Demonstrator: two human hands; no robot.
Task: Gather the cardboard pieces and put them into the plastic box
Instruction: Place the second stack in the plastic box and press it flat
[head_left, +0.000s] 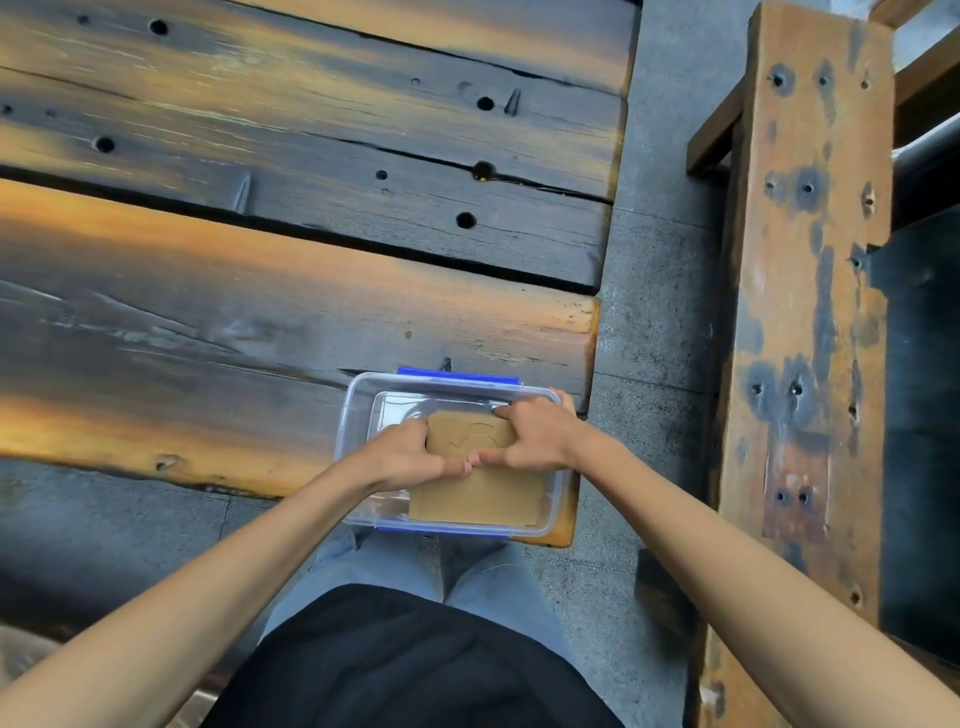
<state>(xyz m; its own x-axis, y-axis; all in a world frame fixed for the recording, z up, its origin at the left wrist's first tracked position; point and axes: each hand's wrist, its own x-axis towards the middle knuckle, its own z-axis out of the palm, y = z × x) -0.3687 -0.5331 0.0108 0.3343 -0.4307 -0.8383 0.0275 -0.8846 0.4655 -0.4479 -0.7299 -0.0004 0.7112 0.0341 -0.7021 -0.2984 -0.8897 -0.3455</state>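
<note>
Plastic box (353, 410): clear, glossy plastic with blue plastic clips (457, 375). Cardboard pieces (480, 499) inside the box: brown, matt, smooth. Table (260, 291) beneath the box: rough, weathered, cracked wood. Floor (654, 322) right of the box: grainy, matt stone.

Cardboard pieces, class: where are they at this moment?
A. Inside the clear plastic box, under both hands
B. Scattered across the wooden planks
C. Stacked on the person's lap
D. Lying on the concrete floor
A: the cardboard pieces lie inside the plastic box, with the left hand and the right hand pressing on them.
</note>
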